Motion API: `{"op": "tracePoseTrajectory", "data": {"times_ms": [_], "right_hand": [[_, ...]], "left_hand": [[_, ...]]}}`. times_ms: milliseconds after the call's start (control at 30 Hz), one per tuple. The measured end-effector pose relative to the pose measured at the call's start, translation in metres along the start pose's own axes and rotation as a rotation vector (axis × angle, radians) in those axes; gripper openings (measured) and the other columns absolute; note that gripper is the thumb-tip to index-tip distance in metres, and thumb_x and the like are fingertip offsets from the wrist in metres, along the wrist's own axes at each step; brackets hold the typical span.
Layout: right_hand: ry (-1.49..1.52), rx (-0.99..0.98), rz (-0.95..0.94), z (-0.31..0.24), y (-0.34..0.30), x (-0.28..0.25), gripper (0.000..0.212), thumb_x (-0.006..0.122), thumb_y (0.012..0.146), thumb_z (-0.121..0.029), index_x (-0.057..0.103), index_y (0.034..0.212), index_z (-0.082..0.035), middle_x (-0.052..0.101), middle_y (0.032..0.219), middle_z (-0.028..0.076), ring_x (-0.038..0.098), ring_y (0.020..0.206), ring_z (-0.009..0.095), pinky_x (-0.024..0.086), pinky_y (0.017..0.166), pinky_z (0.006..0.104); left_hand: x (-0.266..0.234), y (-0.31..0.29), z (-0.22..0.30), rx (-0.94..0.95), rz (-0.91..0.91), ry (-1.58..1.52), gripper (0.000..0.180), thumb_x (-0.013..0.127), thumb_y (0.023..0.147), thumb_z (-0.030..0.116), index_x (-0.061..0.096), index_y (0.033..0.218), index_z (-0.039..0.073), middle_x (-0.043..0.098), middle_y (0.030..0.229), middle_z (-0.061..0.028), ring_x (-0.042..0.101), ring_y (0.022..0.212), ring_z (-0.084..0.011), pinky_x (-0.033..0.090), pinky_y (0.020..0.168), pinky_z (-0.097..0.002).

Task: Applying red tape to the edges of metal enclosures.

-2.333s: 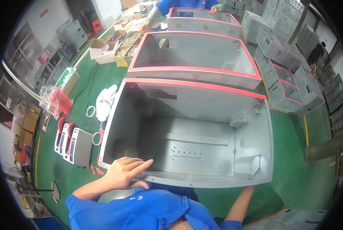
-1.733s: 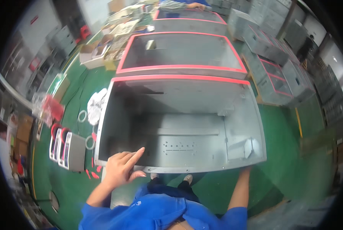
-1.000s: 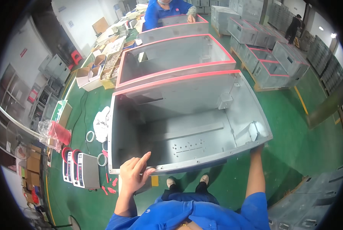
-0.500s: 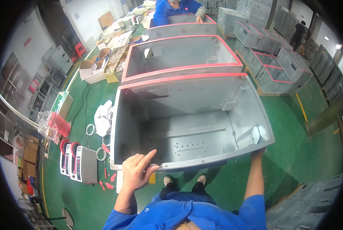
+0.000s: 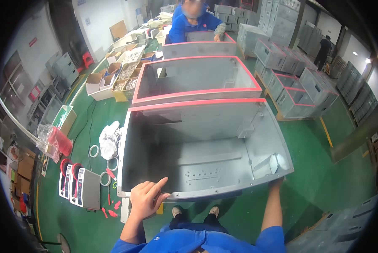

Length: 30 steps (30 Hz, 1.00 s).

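Observation:
In front of me lies a large grey metal box (image 5: 210, 152), its open side up. A red strip (image 5: 197, 104) runs along its far rim; the near and side rims look bare. At the near left corner my left hand (image 5: 144, 200) rests on the rim, index finger and thumb stretched out and apart, holding nothing visible. My right hand (image 5: 276, 182) is at the near right corner, below the rim, its fingers hidden by the box. A pale, whitish piece (image 5: 277, 163) sits inside that corner. Holes pierce the box's floor.
Beyond stands a second grey box (image 5: 197, 80) with red-stripped rims, and past it a co-worker (image 5: 193, 23) leans over another. On the left are tape rolls (image 5: 105, 178), a white cloth (image 5: 110, 139), two tape dispensers (image 5: 84, 187) and red scraps. Grey boxes (image 5: 298, 101) are stacked right.
The view has tilted, so the boxes sit lower in the picture. Both hands stay at the same corners of the box. The co-worker's head has come further into view.

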State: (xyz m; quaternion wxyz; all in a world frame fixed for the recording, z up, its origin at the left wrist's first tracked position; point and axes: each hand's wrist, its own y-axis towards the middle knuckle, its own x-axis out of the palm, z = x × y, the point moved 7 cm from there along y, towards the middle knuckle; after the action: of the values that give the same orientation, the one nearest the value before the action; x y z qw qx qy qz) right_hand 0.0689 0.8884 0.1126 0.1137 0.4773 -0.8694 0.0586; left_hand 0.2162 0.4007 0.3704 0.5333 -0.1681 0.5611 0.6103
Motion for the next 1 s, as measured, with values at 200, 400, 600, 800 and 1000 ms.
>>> {"op": "tracePoseTrajectory", "data": {"times_ms": [200,400,600,800,1000], "right_hand": [[-0.041,0.039,-0.019,0.015,0.005,-0.016,0.047,0.044,0.089,-0.032,0.042,0.125,-0.002,0.045,0.124,0.011,0.048,0.109,0.026,0.044,0.087,0.0456],[0.128,0.192,0.130,0.014,-0.007,-0.008,0.039,0.042,0.089,-0.027,0.048,0.119,-0.003,0.052,0.113,0.008,0.055,0.095,0.021,0.049,0.076,0.0365],[-0.158,-0.058,0.003,0.023,0.011,-0.030,0.039,0.045,0.087,-0.025,0.048,0.119,-0.003,0.052,0.116,0.011,0.054,0.098,0.024,0.048,0.081,0.0365],[-0.278,-0.127,0.022,0.028,0.012,-0.025,0.040,0.047,0.087,-0.026,0.047,0.118,-0.001,0.051,0.114,0.011,0.052,0.101,0.023,0.045,0.086,0.0361],[-0.640,-0.194,0.016,0.000,-0.004,-0.020,0.040,0.050,0.086,-0.025,0.047,0.117,0.001,0.053,0.110,0.010,0.051,0.101,0.022,0.042,0.089,0.0358]], "left_hand": [[0.002,0.002,-0.001,-0.001,0.028,-0.035,0.042,0.069,0.070,0.023,0.060,0.106,0.004,0.048,0.057,-0.0020,0.046,0.049,-0.0178,0.037,0.046,-0.0298],[0.003,-0.004,-0.003,-0.038,0.019,-0.006,0.040,0.067,0.073,0.024,0.060,0.106,0.002,0.046,0.056,-0.0021,0.044,0.048,-0.0177,0.036,0.046,-0.0299],[0.005,0.001,-0.001,-0.019,0.042,0.029,0.040,0.067,0.073,0.025,0.060,0.106,0.002,0.046,0.056,-0.0022,0.044,0.048,-0.0175,0.036,0.046,-0.0299],[0.007,0.004,0.003,-0.037,0.037,0.096,0.040,0.066,0.074,0.023,0.059,0.106,0.001,0.045,0.056,-0.0035,0.043,0.048,-0.0186,0.035,0.046,-0.0304],[0.010,0.003,0.000,-0.039,0.064,0.112,0.039,0.064,0.078,0.024,0.058,0.108,0.000,0.044,0.055,-0.0029,0.041,0.047,-0.0177,0.033,0.045,-0.0293]]}}
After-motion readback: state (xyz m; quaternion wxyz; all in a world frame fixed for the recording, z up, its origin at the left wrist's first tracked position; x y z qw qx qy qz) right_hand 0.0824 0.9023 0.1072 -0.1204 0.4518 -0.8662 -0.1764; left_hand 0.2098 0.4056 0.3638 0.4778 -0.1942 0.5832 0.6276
